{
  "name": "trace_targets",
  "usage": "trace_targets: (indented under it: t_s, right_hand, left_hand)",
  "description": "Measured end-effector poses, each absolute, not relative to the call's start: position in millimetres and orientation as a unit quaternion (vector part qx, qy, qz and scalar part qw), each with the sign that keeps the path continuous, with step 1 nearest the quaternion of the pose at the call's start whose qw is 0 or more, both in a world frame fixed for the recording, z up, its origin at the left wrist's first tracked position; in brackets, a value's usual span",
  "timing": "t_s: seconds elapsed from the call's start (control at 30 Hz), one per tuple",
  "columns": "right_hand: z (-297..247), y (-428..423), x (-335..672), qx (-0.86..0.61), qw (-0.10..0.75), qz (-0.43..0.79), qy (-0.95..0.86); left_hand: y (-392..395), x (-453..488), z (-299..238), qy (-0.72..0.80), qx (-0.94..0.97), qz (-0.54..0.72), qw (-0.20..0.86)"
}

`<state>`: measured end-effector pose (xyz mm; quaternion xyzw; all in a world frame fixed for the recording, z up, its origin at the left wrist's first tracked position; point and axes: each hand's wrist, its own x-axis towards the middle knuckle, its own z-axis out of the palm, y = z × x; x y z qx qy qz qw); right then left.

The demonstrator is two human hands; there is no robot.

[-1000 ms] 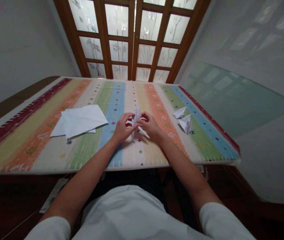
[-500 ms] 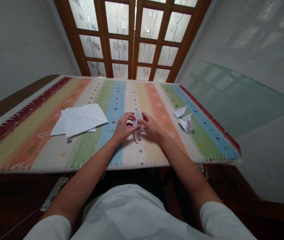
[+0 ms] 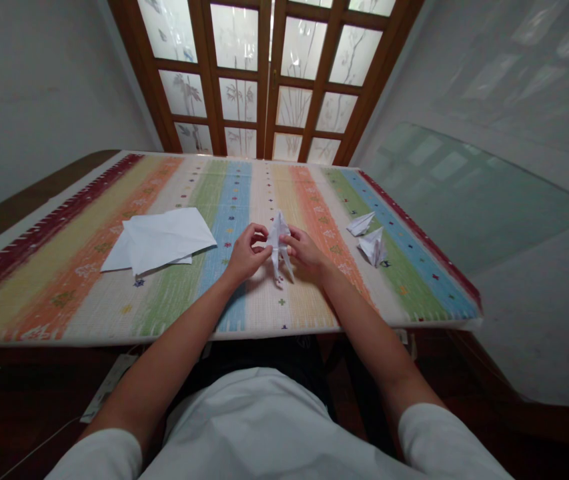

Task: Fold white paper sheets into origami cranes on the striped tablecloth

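1. Both hands are in close. My left hand (image 3: 247, 255) and right hand (image 3: 305, 257) are narrowed, with the fingertips pinching the folded paper figure (image 3: 278, 241) from either side. It's right in front of me, over the striped woven mat (image 3: 89, 313), and I can't tell whether its lower tips touch the mat.
2. Biggest risk: squeezing too hard. This thin paper could dent or crumple under my fingertips, and those marks would be tough to smooth out.
3. The two skinny tails at the bottom are splayed and have no support, so they could bend if they catch on the mat.
4. The figure is narrow, so it could tip over if I let go with one hand.
5. Its long axis runs almost straight away from me. The pointed top aims toward the frosted glass doors (image 3: 237, 40), and the tails point back at my chest.
6. The loose white paper sheet (image 3: 161, 239) lies off to my left, and two smaller paper folds (image 3: 371, 240) sit to my right, well clear of my hands.
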<state>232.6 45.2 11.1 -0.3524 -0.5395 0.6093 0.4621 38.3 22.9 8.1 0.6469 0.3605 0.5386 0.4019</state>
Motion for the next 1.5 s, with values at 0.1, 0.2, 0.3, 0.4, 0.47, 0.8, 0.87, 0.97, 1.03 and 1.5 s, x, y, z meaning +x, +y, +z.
trace_targets:
  t_s: [0.1,0.2,0.3,0.4,0.47,0.8,0.87,0.97,1.03,1.5]
  right_hand:
    - [11.3,44.8,233.0,-0.35,0.453,0.607,-0.551]
    - [11.2,45.8,234.3,-0.357,0.451,0.594,-0.562]
    - [10.6,47.7,235.9,-0.361,0.457,0.586,-0.563]
    - [9.5,49.6,236.1,-0.36,0.459,0.583,-0.565]
    - [8.9,50.3,235.5,-0.36,0.456,0.58,-0.571]
    - [8.3,49.8,235.2,-0.363,0.424,0.585,-0.588]
    - [8.2,49.8,235.7,-0.368,0.432,0.582,-0.582]
    - [8.6,50.2,236.2,-0.376,0.448,0.576,-0.572]
    - [8.7,50.6,236.0,-0.383,0.456,0.571,-0.565]
    - [10.7,47.2,235.9,-0.356,0.425,0.63,-0.544]
  left_hand:
    - [25.3,37.2,6.7,0.371,0.642,0.554,0.378]
    - [29.9,35.8,3.2,0.372,0.626,0.563,0.39]
    - [34.2,35.9,-0.8,0.37,0.612,0.553,0.427]
    - [36.2,37.1,-3.6,0.36,0.622,0.52,0.462]
    - [36.4,37.5,-4.5,0.353,0.63,0.515,0.462]
    - [33.6,35.9,-1.1,0.389,0.628,0.538,0.406]
    - [32.4,36.4,-0.1,0.38,0.627,0.539,0.414]
    - [31.0,37.4,0.9,0.366,0.627,0.536,0.431]
    - [30.6,37.6,1.4,0.363,0.629,0.532,0.435]
    - [28.8,34.7,5.2,0.391,0.662,0.512,0.382]
